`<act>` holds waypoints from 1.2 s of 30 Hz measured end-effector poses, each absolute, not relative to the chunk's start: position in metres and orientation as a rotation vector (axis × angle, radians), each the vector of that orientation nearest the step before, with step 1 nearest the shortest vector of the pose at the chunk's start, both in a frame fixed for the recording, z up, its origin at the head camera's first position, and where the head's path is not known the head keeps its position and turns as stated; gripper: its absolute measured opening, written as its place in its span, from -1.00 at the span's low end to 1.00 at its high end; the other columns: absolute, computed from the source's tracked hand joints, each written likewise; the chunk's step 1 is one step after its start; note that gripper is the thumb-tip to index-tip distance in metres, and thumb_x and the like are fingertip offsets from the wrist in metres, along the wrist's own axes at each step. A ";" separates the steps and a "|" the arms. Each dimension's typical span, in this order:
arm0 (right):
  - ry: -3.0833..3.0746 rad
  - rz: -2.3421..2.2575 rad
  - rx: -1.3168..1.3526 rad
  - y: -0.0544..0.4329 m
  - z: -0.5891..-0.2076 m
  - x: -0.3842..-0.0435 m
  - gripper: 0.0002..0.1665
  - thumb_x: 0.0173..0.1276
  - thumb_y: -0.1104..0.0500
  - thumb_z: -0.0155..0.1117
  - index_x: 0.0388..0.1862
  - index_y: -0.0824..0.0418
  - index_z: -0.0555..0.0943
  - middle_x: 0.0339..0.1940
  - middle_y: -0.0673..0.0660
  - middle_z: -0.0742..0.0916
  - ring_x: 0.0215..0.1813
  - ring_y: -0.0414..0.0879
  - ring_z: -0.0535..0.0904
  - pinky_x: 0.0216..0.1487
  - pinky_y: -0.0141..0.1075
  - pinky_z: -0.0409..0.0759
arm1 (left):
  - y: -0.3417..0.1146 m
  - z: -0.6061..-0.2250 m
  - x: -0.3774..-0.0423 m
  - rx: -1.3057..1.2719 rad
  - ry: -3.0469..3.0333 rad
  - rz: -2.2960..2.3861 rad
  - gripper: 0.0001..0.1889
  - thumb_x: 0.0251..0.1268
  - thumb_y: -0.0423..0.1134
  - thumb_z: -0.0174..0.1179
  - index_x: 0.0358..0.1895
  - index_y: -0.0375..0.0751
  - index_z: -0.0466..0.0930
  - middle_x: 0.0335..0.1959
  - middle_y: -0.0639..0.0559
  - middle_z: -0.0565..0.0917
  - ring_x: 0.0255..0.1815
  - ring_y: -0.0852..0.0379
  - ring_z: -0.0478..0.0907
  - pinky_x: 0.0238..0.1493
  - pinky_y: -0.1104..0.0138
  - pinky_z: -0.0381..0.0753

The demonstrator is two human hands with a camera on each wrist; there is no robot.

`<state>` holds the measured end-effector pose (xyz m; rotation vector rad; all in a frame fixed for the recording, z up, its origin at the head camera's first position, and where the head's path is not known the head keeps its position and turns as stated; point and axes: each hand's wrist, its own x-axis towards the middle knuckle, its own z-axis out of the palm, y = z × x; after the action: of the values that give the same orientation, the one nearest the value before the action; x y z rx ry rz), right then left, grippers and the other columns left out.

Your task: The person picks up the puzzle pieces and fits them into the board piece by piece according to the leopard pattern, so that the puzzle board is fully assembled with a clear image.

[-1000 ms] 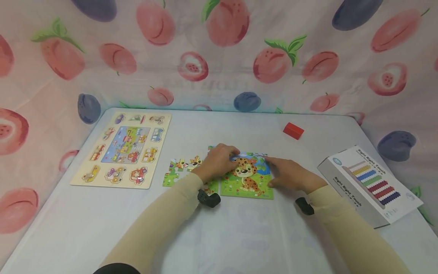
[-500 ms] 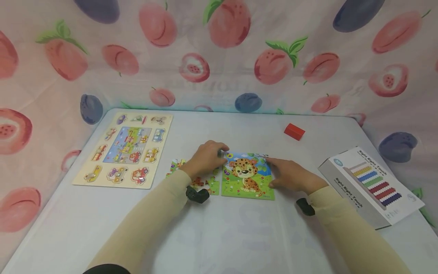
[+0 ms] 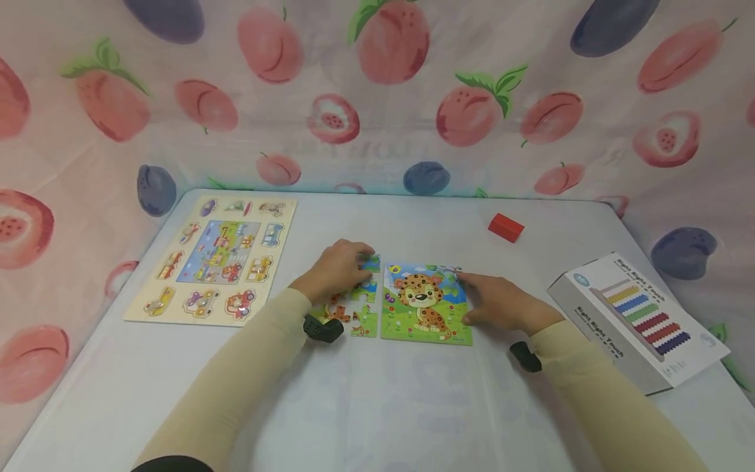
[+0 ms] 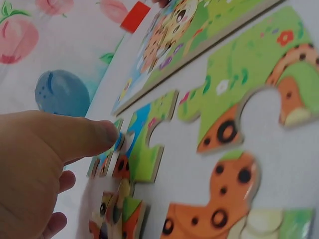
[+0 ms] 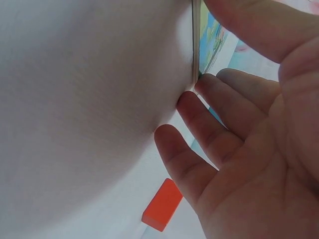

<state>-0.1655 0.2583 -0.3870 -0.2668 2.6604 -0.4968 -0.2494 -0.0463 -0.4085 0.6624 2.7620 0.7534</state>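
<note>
A square leopard picture board (image 3: 426, 305) lies flat on the table. My right hand (image 3: 500, 299) is at its right side, thumb and forefinger apart along the edge. In the right wrist view, the fingers (image 5: 172, 154) extend, tips down by the tabletop near the board's edge. Left of the board lie loose leopard jigsaw pieces (image 3: 367, 321), partly interlocked and partly hidden. Over their far end is my left hand (image 3: 335, 267). In the left wrist view, its thumb (image 4: 102, 133) reaches straight to a small blue-and-green piece (image 4: 118, 144); whether it touches is unclear.
A wooden vehicle puzzle board (image 3: 259, 308) lies at the left. A red block (image 3: 506, 227) sits toward the back right. On the right stands a white box (image 3: 639, 321) picturing coloured rods. Fruit-patterned cloth (image 3: 383, 151) hangs behind the white table (image 3: 436, 406).
My left hand has moved leftward from the leopard board's upper left corner, over the jigsaw pieces, uncovering the board and the pieces beside it. The right hand stays at the board's right edge.
</note>
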 end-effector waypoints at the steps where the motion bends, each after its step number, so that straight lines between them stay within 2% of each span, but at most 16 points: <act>1: 2.658 -0.498 -0.267 0.258 -0.387 -0.166 0.05 0.20 0.10 0.54 0.56 0.32 0.21 0.50 0.37 0.34 0.49 0.36 0.19 0.39 0.23 0.20 | -0.048 -0.408 -0.250 0.663 2.760 0.744 -0.50 0.31 -0.13 0.34 0.29 -0.14 0.57 0.19 -0.06 0.59 0.27 -0.05 0.41 0.32 0.05 0.35; 8: 2.653 -0.506 -0.249 0.258 -0.389 -0.166 0.05 0.20 0.10 0.54 0.56 0.31 0.20 0.51 0.36 0.34 0.49 0.36 0.17 0.39 0.23 0.20 | -0.059 -0.413 -0.254 0.622 2.756 0.750 -0.48 0.30 -0.12 0.30 0.31 -0.14 0.54 0.25 -0.11 0.54 0.29 -0.08 0.39 0.36 0.04 0.30; 15: 2.654 -0.511 -0.238 0.257 -0.389 -0.164 0.05 0.20 0.11 0.54 0.57 0.30 0.20 0.51 0.36 0.33 0.50 0.35 0.17 0.39 0.23 0.20 | -0.062 -0.412 -0.257 0.603 2.751 0.751 -0.52 0.33 -0.11 0.32 0.28 -0.16 0.57 0.22 -0.10 0.57 0.33 -0.10 0.39 0.39 0.04 0.27; 30: 2.668 -0.518 -0.256 0.262 -0.391 -0.163 0.05 0.20 0.13 0.54 0.57 0.28 0.20 0.51 0.36 0.33 0.49 0.36 0.18 0.38 0.24 0.23 | -0.059 -0.410 -0.260 0.635 2.789 0.695 -0.59 0.32 -0.10 0.34 0.18 -0.15 0.65 0.09 -0.06 0.63 0.15 -0.02 0.48 0.28 0.10 0.39; 36: 2.669 -0.527 -0.241 0.263 -0.392 -0.164 0.05 0.20 0.12 0.54 0.58 0.25 0.20 0.52 0.35 0.33 0.49 0.36 0.17 0.37 0.25 0.22 | -0.058 -0.411 -0.260 0.625 2.791 0.709 -0.59 0.32 -0.12 0.35 0.18 -0.17 0.64 0.10 -0.06 0.63 0.19 -0.03 0.47 0.30 0.10 0.37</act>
<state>-0.1639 0.2625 -0.3922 -0.2406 2.6685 -0.5270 -0.2601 -0.0582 -0.4106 0.6251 2.7906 0.7093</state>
